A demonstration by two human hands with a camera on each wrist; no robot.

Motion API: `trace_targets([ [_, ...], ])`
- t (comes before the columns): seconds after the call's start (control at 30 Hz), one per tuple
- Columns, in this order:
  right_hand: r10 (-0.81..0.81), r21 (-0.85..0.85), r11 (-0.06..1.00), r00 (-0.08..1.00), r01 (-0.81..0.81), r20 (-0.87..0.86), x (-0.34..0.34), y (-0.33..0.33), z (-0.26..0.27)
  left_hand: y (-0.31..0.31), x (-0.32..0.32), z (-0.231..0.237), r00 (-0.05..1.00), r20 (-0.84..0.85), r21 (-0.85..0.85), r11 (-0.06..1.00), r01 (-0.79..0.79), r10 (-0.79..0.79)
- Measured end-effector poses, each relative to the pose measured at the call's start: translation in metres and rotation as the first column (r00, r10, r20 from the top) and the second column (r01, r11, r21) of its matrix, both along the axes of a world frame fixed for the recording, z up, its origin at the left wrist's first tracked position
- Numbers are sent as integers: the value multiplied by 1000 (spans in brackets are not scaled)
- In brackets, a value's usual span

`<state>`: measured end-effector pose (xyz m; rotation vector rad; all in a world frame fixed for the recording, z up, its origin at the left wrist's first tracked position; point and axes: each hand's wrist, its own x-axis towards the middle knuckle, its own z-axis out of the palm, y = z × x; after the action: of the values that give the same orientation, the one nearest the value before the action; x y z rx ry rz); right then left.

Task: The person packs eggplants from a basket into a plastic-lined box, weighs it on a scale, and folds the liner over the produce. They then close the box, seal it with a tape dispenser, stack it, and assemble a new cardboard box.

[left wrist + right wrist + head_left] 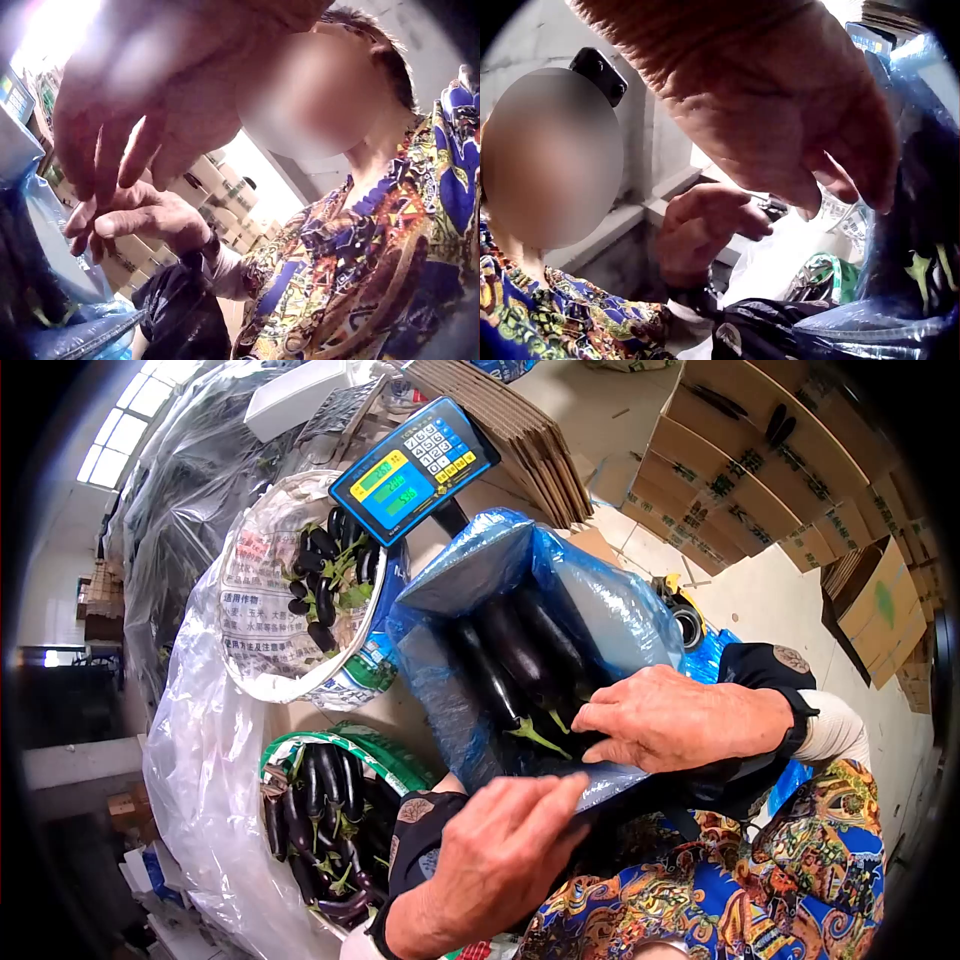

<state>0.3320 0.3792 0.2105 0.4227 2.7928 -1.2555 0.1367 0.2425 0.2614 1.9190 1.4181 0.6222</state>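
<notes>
Several long dark eggplants lie side by side in a box lined with a blue plastic bag, their green stems toward the person. My right hand hovers over the box's near right corner, fingers bent and thumb low, close to the stem ends. Over the near left edge of the bag is my left hand, its fingers loosely curled. Both wrist views show bent fingers with nothing between them, the left hand in one and the right hand in the other. The bag's near edge passes below the hands.
A scale display stands behind the box. Left are a white-rimmed basket of small eggplants and a green-rimmed container with more eggplants. Clear plastic sheeting drapes beside them. Stacked cardboard boxes stand at the back right.
</notes>
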Motion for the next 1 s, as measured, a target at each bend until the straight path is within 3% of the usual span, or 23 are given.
trace_targets([
  [0.4,-19,-35,999,995,22,98,-3,-4,-6,6,-30,-19,962,268,-273,953,133,-58],
  [0.5,6,-20,1000,993,-3,122,-6,-3,-10,10,-42,-22,911,410,-400,907,133,47],
  [0.7,-5,36,999,982,-1,186,-14,-3,-13,15,-61,-28,843,460,-552,833,25,279],
  [0.8,-36,81,997,973,18,229,-13,-4,-25,14,-67,-56,760,513,-560,826,-55,398],
  [0.83,-38,90,996,972,18,230,-12,-2,-31,19,-69,-57,740,460,-659,748,-85,490],
  [0.97,21,11,1000,920,-28,392,-14,1,-49,29,-59,-110,774,405,-532,814,-234,487],
  [1.0,-12,42,999,939,-3,343,-14,-1,-54,33,-56,-128,821,377,-433,865,-254,429],
])
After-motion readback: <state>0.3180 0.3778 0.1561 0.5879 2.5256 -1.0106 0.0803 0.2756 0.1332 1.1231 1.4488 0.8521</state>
